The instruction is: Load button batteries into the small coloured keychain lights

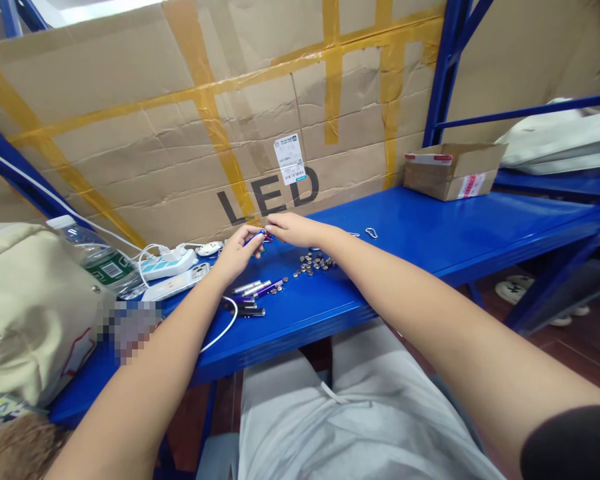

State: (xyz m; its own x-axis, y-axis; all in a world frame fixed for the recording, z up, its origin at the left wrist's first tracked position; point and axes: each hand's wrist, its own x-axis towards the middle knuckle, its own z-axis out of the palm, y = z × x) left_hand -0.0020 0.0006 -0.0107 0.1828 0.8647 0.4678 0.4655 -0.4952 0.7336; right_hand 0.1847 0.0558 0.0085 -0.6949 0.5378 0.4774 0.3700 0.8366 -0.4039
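Note:
My left hand [240, 253] is closed around a small blue tube [255, 236], much of it hidden by the fingers. My right hand [291, 229] meets it at the tube's right end, fingers pinched together; what they grip is too small to make out. Just below and to the right lies a loose heap of small round button batteries [314, 263]. Nearer the front, several slim metal tubes in silver, purple and black lie side by side, among them a purple tube [269, 288] and a black tube [255, 312]. Small coloured items lie partly hidden behind my hands.
On the blue shelf [405, 230] a silver carabiner [371, 233] lies right of my forearm. A phone [176, 283], power strip [165, 265], water bottle [100, 257] and beige bag [35, 300] crowd the left. A small cardboard box [453, 175] stands right; a large carton [180, 153] rises behind.

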